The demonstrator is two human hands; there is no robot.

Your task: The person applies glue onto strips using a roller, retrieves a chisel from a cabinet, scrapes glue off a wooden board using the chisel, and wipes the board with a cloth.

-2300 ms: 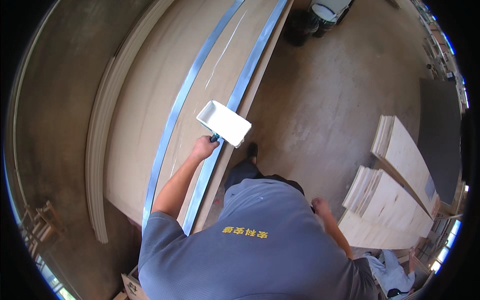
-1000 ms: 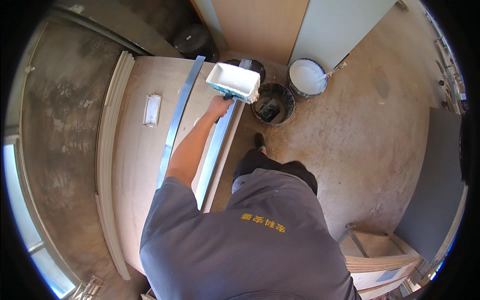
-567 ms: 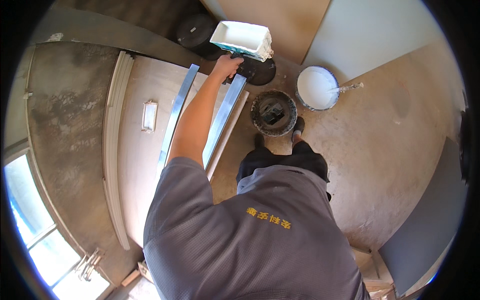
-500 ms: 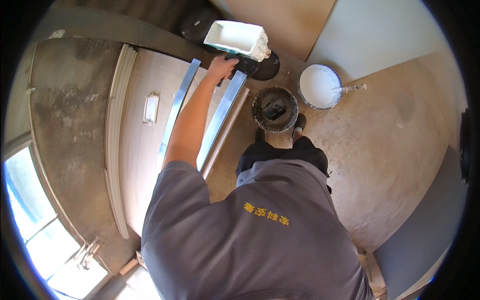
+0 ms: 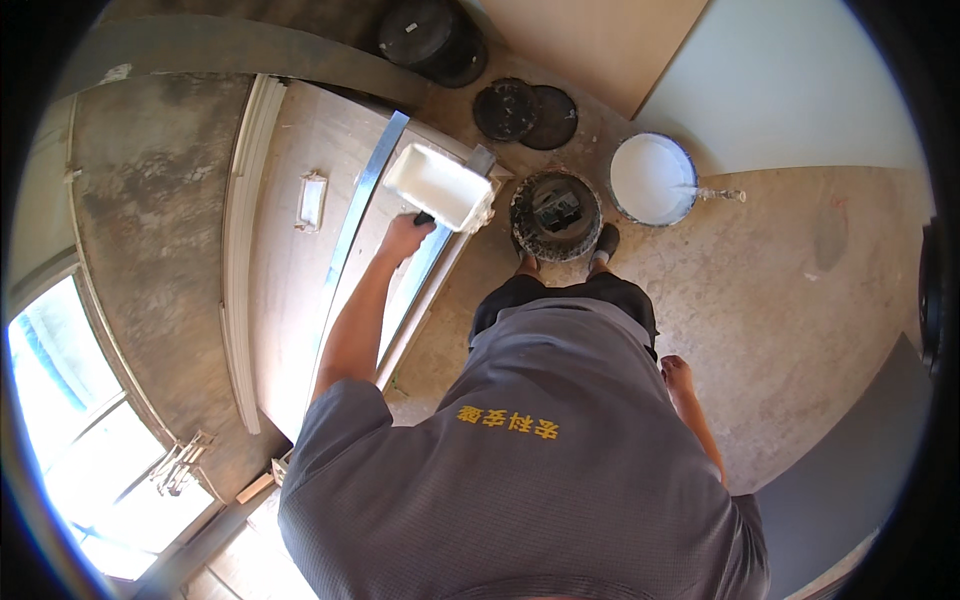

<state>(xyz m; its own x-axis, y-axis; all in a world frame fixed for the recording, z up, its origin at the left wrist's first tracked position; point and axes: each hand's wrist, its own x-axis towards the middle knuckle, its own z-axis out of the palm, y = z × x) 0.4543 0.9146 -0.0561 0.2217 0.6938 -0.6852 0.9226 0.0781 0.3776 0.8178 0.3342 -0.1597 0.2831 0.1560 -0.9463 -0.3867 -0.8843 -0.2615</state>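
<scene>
My left hand (image 5: 404, 238) is closed around the dark handle of a white, box-shaped scoop (image 5: 440, 186). White paste coats its inside and crusts one corner. The scoop is held over a long pale board, above a metal strip (image 5: 420, 268) that it partly hides. A second metal strip (image 5: 366, 190) lies to the left of it on the same board. Low beside my right hip hangs my right hand (image 5: 677, 374), fingers curled in, with nothing visible in them.
By my feet stands a crusted black bucket (image 5: 518, 216) holding dark tools (image 5: 558, 208). To its right is a bucket of white paste (image 5: 650, 178) with a stick (image 5: 722, 194). Black discs (image 5: 506, 110) and a black drum (image 5: 430, 42) lie beyond. A small white tray (image 5: 311, 203) rests on the board.
The scoop in my left hand has come back toward me and a little left, from beyond the board's far end to above it. My right hand has come into view at my side.
</scene>
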